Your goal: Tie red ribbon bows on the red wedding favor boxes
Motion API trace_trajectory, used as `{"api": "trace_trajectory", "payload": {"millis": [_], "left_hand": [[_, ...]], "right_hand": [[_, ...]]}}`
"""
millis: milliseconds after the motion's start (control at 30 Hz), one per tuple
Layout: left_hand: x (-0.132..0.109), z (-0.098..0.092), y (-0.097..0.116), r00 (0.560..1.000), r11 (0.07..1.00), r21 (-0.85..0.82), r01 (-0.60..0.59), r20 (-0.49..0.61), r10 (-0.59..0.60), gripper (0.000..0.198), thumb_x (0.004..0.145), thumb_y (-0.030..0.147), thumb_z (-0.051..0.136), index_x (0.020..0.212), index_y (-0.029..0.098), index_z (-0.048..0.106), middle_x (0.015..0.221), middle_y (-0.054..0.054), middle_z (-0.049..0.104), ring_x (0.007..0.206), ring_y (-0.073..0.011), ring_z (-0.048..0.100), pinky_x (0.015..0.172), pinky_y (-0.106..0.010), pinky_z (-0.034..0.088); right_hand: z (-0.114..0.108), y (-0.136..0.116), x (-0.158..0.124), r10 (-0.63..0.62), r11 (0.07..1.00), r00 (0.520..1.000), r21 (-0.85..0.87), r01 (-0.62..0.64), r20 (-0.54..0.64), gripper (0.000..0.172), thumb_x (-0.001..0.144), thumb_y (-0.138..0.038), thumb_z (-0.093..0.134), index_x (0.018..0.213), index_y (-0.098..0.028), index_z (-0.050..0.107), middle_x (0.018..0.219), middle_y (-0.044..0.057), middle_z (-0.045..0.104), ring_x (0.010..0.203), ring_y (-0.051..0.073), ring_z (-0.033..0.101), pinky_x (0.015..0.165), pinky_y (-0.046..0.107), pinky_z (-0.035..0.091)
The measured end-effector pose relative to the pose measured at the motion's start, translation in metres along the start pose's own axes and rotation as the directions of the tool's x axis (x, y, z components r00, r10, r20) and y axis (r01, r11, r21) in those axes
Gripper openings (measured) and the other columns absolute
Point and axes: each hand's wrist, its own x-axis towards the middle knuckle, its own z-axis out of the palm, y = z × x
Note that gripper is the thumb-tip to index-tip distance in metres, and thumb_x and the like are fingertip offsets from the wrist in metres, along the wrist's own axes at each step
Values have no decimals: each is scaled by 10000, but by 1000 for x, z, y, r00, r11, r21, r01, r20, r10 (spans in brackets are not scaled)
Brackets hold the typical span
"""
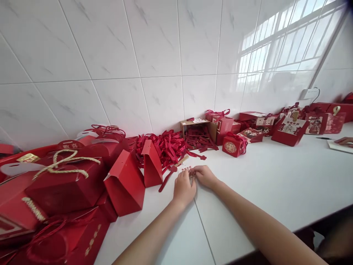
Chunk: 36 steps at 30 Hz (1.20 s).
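Observation:
My left hand (184,187) and my right hand (205,176) meet over the white table, fingers closed. Between them is a small white card (184,167) with red printing, its near edge covered by my fingers. Something small and reddish shows at the fingertips, too small to make out. Just left of my left hand lies a dark red strip (167,179) with a flower-shaped end. Beyond the card are a heap of red ribbons (168,147) and an open cardboard box (200,134) full of dark red strips.
Red gift boxes (68,176) crowd the left side, some with cord bows. Two red folded boxes (125,184) stand nearer my left arm. A small red box (234,144) and more printed boxes (291,129) line the tiled wall. Another person's hand (344,141) rests at the far right.

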Motion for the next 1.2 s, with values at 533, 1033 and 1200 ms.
{"api": "trace_trajectory", "payload": {"millis": [533, 1033, 1200], "left_hand": [[-1, 5, 9, 978, 966, 250, -63, 206, 10, 352, 841, 147, 374, 1114, 233, 578, 1116, -80, 554, 1022, -257, 475, 875, -415, 379], [30, -60, 31, 980, 978, -166, -129, -174, 100, 382, 829, 228, 529, 1195, 286, 618, 1419, -73, 394, 1336, -280, 320, 1075, -433, 336], [26, -177, 98, 803, 782, -506, -363, -596, -13, 265, 785, 280, 628, 1045, 242, 663, 1141, -41, 613, 1176, -242, 507, 1031, -411, 382]], "right_hand": [[63, 95, 151, -102, 943, 991, -325, 70, -82, 286, 868, -146, 487, 1091, -190, 661, 1071, 127, 656, 1024, 275, 489, 907, 424, 252], [18, 0, 110, 58, 955, 981, 297, -1, -184, 252, 819, -310, 575, 1004, -204, 711, 875, 85, 726, 880, 239, 613, 904, 443, 374], [-22, -75, 111, -57, 755, 995, 649, 99, -85, 334, 831, -433, 557, 1036, -189, 657, 896, 70, 715, 800, 188, 660, 717, 326, 510]]}}
